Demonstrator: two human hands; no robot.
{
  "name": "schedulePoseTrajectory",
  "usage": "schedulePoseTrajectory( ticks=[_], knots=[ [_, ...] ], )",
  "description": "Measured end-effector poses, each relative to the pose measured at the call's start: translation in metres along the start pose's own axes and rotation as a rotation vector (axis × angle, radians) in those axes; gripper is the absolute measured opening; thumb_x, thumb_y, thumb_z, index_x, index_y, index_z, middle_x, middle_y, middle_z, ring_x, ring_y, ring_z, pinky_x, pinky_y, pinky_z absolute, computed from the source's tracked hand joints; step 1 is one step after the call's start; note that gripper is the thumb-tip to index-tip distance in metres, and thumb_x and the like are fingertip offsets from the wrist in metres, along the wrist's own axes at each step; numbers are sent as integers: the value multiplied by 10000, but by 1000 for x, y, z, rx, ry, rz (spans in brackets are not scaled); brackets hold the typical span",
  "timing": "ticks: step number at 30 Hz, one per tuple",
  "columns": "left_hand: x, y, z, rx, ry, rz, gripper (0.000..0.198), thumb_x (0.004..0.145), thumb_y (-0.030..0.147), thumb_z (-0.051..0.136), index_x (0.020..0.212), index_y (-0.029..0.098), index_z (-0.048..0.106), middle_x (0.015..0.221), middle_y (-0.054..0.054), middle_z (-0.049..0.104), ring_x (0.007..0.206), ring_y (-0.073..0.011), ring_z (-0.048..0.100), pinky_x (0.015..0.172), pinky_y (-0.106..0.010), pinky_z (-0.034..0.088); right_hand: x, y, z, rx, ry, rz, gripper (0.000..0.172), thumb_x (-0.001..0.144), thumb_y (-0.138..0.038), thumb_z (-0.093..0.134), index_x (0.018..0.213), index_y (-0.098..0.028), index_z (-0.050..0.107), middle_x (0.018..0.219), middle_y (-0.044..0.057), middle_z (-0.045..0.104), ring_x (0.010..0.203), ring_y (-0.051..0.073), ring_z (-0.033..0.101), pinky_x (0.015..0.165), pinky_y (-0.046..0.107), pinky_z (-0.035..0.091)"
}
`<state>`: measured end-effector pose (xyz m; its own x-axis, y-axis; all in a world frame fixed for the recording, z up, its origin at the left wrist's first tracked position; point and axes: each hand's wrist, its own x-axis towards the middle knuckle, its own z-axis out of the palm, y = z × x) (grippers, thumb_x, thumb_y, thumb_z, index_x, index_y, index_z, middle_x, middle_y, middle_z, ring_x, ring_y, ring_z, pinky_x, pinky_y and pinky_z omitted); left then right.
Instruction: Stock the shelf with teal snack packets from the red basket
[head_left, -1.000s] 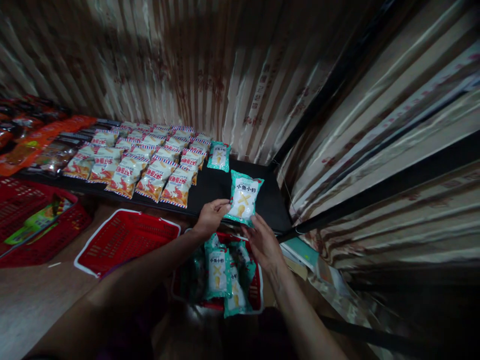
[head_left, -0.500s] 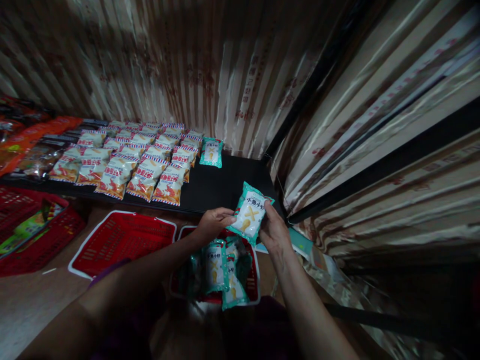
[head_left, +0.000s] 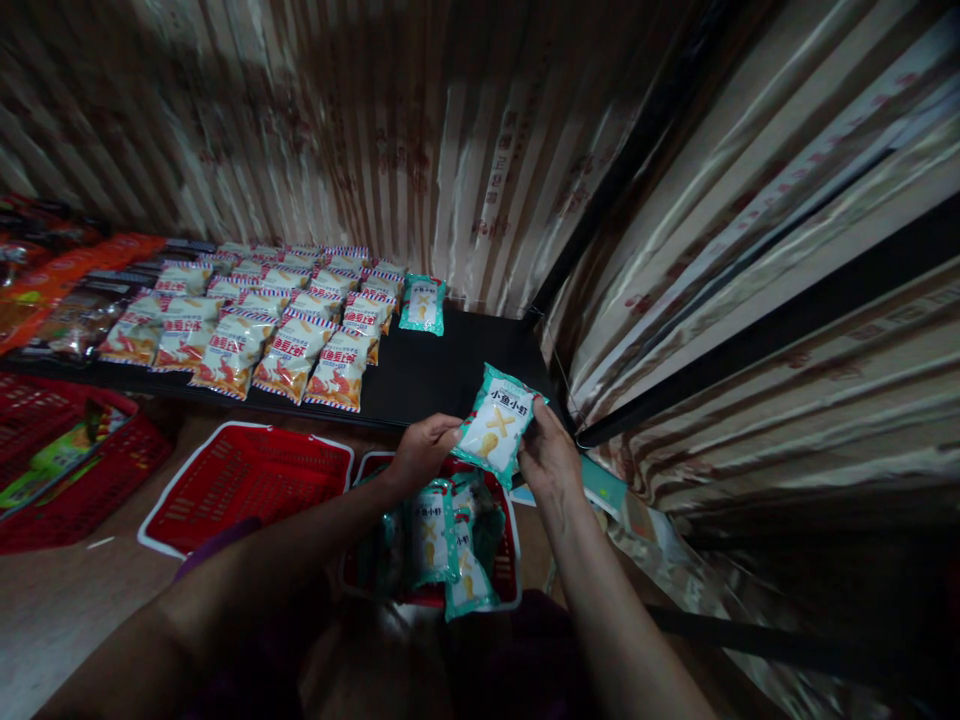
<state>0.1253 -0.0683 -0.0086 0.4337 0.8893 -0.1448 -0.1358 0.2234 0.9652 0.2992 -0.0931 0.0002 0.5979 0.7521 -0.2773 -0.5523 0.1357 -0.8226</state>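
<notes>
Between my two hands is a green and white snack bag (head_left: 496, 420), held tilted with its printed front up. My left hand (head_left: 425, 452) pinches its left lower edge. My right hand (head_left: 550, 450) grips the right edge, the fingers partly hidden behind the bag. Below them a red basket (head_left: 514, 570) with a white rim contains several bags of the same green kind (head_left: 430, 535). One more green bag (head_left: 423, 304) rests on the black shelf (head_left: 465, 365), beside rows of white and orange snack bags (head_left: 292, 355).
An empty-looking red basket (head_left: 247, 485) stands left of the filled one. Farther left, another red basket (head_left: 112, 500) has green packets in it. Orange and brown packages (head_left: 82, 290) lie at the shelf's left. Pleated curtains hang behind and right, with a black post (head_left: 600, 220) at the corner.
The held green bag has turned slightly and shifted a little left. My right fingers have slid farther behind its edge. Both hands stay in nearly the same place.
</notes>
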Motion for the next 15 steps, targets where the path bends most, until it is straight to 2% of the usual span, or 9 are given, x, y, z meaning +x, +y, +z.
schedulePoseTrajectory(
  ticks=[6, 15],
  knots=[
    [-5, 4, 2, -141, -21, -112, 302, 652, 295, 700, 895, 136, 618, 771, -23, 681, 638, -127, 628, 666, -260, 488, 16, 6, -10, 3, 24, -30, 325, 618, -379, 769, 878, -213, 668, 891, -5, 723, 706, 143, 649, 495, 217, 468],
    [-4, 4, 4, -140, -25, -112, 234, 606, 130, 650, 837, 137, 609, 692, 11, 660, 591, -96, 601, 603, -213, 463, 24, 13, -13, -16, -2, -17, 338, 654, -389, 746, 923, -206, 654, 853, 0, 726, 678, 147, 653, 557, 260, 514]
  ],
)
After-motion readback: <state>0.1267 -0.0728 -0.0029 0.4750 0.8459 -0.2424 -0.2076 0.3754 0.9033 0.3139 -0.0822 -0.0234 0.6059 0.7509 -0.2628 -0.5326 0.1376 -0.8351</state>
